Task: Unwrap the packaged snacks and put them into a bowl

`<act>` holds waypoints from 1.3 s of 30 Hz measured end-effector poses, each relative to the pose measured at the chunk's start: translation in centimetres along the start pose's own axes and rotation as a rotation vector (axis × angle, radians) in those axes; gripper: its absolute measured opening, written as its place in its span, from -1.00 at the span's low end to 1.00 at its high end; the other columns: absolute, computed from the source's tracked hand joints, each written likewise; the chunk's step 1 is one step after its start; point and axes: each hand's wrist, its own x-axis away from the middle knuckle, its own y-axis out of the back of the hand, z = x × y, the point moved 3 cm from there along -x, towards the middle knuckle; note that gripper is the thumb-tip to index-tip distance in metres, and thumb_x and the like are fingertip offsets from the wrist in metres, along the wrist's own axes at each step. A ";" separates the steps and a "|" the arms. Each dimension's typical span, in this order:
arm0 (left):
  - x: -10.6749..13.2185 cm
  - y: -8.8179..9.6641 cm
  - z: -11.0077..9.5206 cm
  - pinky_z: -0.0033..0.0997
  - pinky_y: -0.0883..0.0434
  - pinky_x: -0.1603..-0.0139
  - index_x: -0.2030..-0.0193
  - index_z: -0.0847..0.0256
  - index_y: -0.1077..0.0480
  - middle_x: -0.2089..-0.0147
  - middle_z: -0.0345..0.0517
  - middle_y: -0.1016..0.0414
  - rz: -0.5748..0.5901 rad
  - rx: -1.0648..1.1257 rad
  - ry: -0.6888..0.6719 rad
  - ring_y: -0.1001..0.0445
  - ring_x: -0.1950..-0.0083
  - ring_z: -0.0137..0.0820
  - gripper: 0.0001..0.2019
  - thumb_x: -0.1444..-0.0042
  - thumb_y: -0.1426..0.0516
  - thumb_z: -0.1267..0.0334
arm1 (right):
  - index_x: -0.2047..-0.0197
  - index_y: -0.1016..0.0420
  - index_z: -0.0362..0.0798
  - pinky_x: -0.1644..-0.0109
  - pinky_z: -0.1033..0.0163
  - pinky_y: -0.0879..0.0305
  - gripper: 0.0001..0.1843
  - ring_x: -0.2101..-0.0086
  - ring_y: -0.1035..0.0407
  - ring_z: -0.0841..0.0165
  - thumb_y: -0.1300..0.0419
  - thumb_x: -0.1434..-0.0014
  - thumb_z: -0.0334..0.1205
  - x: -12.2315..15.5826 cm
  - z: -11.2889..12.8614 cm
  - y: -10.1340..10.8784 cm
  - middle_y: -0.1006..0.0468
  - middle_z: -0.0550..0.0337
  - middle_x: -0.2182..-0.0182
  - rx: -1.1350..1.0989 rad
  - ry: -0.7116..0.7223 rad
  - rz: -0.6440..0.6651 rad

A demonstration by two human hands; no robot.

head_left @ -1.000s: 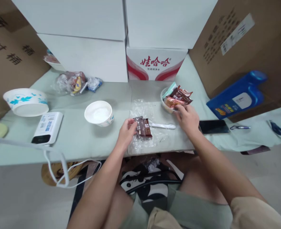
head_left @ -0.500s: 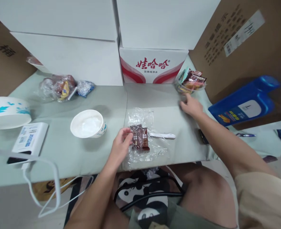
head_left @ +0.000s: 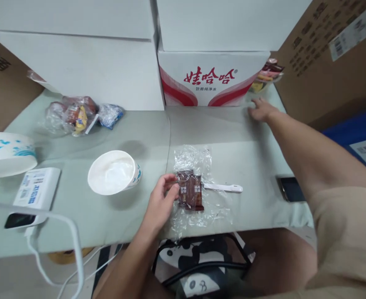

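My left hand (head_left: 160,203) rests at the table's front edge, its fingers pinching the left end of two brown snack packets (head_left: 189,189) that lie on a clear plastic bag (head_left: 198,187). A white plastic spoon (head_left: 224,187) lies just right of the packets. My right hand (head_left: 262,109) is stretched far back on the right, fingers flat on the table, just below a bowl of snack packets (head_left: 266,77) beside the red-and-white carton (head_left: 212,77).
An empty white paper bowl (head_left: 113,172) stands left of the packets. Further left are a white power bank (head_left: 35,191) with a cable, a blue-patterned bowl (head_left: 5,151) and a bag of snacks (head_left: 77,112). A phone (head_left: 290,189) lies right. White and brown boxes wall the back.
The bowl of snack packets has gone from the middle right to the far back right, pushed by my right hand. My left hand kept hold of the brown packets.
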 end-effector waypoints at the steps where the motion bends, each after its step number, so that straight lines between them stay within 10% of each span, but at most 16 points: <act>1: 0.0 0.0 0.0 -0.29 -0.51 0.17 0.11 0.14 -0.41 -0.03 0.01 -0.51 0.000 0.001 0.000 -0.51 0.03 -0.24 -0.66 0.00 -0.26 0.07 | -0.45 -0.16 -0.21 -0.31 -0.25 -0.03 -0.39 -0.42 0.06 -0.11 0.00 -0.40 -0.19 0.7 0.4 0.0 0.03 -0.41 -0.46 -0.015 0.034 -0.017; 9: 0.9 0.7 1.3 -0.29 -0.46 0.08 0.02 0.19 -0.36 -0.07 0.07 -0.49 -0.016 -0.168 -0.146 -0.51 -0.02 -0.24 -0.55 -0.01 -0.29 0.04 | -0.16 -0.43 -0.04 -0.31 -0.09 -0.20 -0.59 -0.23 -0.33 0.09 -0.01 -0.30 -0.20 20.3 2.4 -2.0 -0.46 -0.11 -0.23 -0.283 0.487 -0.289; 15: 2.1 1.1 0.9 -0.30 -0.38 0.08 0.16 0.21 -0.41 0.15 -0.05 -0.57 -0.089 -0.625 -0.209 -0.51 0.19 -0.32 -0.75 -0.11 -0.22 0.10 | -0.16 -0.43 -0.07 -0.11 -0.16 -0.36 -0.48 -0.02 -0.48 -0.04 -0.13 -0.21 0.00 32.1 4.4 -6.4 -0.60 -0.13 -0.02 -0.332 0.415 -0.222; 23: 2.8 -0.2 1.4 -0.40 -0.39 0.20 0.32 0.20 -0.46 0.38 -0.17 -0.55 0.163 -0.588 -0.181 -0.52 0.32 -0.37 -0.82 -0.21 -0.09 0.19 | -0.01 -0.42 -0.01 0.32 0.15 -0.39 -0.62 0.46 -0.48 0.29 -0.11 -0.18 -0.03 33.9 7.0 -6.9 -0.50 0.19 0.37 -0.713 0.279 0.015; 30: 1.4 -1.8 2.8 -0.40 -0.49 0.13 0.16 0.32 -0.51 0.16 0.02 -0.63 0.419 -0.192 -0.071 -0.58 0.23 -0.40 -0.74 -0.23 0.02 0.45 | 0.00 -0.32 0.05 0.20 0.13 -0.50 -0.55 0.32 -0.55 0.28 -0.23 -0.09 0.03 31.9 13.8 -8.7 -0.56 0.22 0.34 -0.989 0.386 0.314; 34: 1.9 -0.1 2.0 -0.31 -0.49 0.02 0.12 0.33 -0.56 0.16 0.07 -0.65 0.387 -0.337 -0.118 -0.60 0.10 -0.26 -0.73 -0.20 -0.03 0.44 | -0.04 -0.31 0.06 0.05 0.02 -0.51 -0.65 0.20 -0.59 0.23 -0.08 -0.21 -0.04 32.0 15.0 -9.2 -0.68 0.09 0.19 -0.833 0.401 0.381; 39: 3.8 2.9 0.1 -0.21 -0.43 -0.08 0.11 0.22 -0.59 0.07 0.13 -0.66 0.089 -0.709 -0.240 -0.58 -0.03 -0.12 -0.70 -0.22 -0.03 0.29 | 0.02 -0.55 0.03 -0.07 -0.04 -0.47 -0.65 0.05 -0.58 0.11 -0.01 -0.22 -0.24 34.8 15.7 -7.3 -0.68 0.03 0.07 -0.270 0.755 0.277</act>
